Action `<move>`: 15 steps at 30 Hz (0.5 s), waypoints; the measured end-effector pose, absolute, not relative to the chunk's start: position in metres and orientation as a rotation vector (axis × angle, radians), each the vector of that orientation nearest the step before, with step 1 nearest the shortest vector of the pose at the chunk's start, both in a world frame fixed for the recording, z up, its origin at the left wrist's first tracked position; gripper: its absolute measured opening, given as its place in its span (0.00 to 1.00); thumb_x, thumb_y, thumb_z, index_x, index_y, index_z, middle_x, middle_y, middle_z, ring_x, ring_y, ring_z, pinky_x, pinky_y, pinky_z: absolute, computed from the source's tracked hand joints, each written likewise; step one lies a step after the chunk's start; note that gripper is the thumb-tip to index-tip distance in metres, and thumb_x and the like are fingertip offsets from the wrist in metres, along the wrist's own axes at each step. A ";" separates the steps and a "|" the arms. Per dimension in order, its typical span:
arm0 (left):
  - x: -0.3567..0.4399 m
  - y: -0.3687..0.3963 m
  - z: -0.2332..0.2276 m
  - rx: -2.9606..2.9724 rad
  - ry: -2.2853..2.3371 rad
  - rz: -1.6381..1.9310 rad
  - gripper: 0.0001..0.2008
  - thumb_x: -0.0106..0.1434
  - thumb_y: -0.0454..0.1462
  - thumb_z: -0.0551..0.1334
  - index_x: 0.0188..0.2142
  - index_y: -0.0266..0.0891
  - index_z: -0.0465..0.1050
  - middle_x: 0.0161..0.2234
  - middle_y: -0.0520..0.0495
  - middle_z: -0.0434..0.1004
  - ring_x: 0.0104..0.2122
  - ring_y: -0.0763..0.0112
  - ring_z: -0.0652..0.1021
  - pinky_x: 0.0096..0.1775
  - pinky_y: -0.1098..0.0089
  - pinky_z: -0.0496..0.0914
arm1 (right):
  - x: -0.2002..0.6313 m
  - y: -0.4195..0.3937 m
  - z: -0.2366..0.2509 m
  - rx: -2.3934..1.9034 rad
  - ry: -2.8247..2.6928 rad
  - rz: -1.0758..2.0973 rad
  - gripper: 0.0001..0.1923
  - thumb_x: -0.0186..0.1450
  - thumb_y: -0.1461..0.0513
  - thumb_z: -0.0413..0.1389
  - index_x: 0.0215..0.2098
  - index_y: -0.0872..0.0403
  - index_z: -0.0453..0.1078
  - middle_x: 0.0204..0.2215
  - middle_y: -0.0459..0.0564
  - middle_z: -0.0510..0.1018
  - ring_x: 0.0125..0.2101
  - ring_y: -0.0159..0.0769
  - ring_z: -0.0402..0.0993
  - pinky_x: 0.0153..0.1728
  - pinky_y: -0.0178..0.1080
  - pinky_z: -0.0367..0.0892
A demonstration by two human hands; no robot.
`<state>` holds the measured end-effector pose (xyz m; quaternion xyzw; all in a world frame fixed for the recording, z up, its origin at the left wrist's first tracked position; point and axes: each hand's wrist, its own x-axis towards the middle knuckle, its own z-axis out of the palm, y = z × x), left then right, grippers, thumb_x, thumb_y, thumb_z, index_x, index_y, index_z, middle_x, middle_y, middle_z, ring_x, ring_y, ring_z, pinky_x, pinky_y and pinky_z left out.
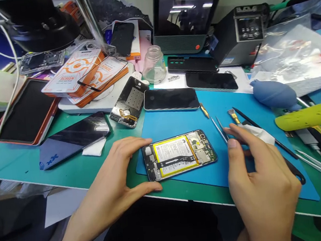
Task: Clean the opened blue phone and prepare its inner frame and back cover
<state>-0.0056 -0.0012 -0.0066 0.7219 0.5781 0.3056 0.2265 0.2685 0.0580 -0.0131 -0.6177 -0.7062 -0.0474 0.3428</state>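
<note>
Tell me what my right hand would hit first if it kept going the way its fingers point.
Probably the tweezers: the right hand points up and left, its fingertips almost on them. Beyond those lies a small screwdriver, then a dark phone. Depth is hard to judge.

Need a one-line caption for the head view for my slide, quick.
Left hand steadies an opened phone on the blue mat while the right hand reaches the tweezers.
</note>
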 end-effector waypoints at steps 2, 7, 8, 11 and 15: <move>-0.005 0.000 -0.006 1.978 1.596 0.838 0.38 0.68 0.53 0.71 0.71 0.60 0.55 0.66 0.57 0.69 0.66 0.75 0.68 0.64 0.76 0.64 | 0.268 0.059 -0.012 -1.623 -1.852 -0.126 0.19 0.81 0.58 0.53 0.62 0.58 0.77 0.57 0.60 0.83 0.54 0.45 0.82 0.59 0.43 0.72; -0.004 0.000 -0.007 1.943 1.612 0.832 0.40 0.67 0.54 0.72 0.71 0.61 0.54 0.67 0.59 0.69 0.66 0.76 0.68 0.65 0.77 0.63 | 0.267 0.058 -0.012 -1.651 -1.888 -0.143 0.20 0.80 0.57 0.55 0.63 0.59 0.77 0.55 0.61 0.84 0.52 0.49 0.83 0.58 0.47 0.73; -0.004 0.000 -0.007 1.935 1.621 0.832 0.40 0.66 0.54 0.72 0.71 0.62 0.55 0.67 0.60 0.69 0.66 0.77 0.68 0.65 0.78 0.63 | 0.267 0.058 -0.012 -1.654 -1.890 -0.147 0.20 0.80 0.57 0.55 0.63 0.58 0.77 0.55 0.61 0.84 0.52 0.49 0.83 0.58 0.47 0.73; -0.003 0.000 -0.008 1.898 1.653 0.836 0.39 0.66 0.55 0.72 0.70 0.62 0.55 0.66 0.62 0.70 0.65 0.78 0.69 0.66 0.78 0.63 | 0.266 0.058 -0.013 -1.645 -1.893 -0.160 0.20 0.80 0.56 0.54 0.62 0.57 0.77 0.56 0.60 0.83 0.52 0.48 0.83 0.58 0.46 0.73; -0.001 -0.001 -0.011 1.864 1.704 0.845 0.35 0.70 0.54 0.70 0.70 0.63 0.56 0.68 0.62 0.69 0.66 0.78 0.70 0.67 0.77 0.64 | 0.269 0.060 -0.014 -1.607 -1.896 -0.194 0.20 0.80 0.55 0.53 0.60 0.57 0.78 0.54 0.59 0.84 0.51 0.47 0.83 0.56 0.45 0.73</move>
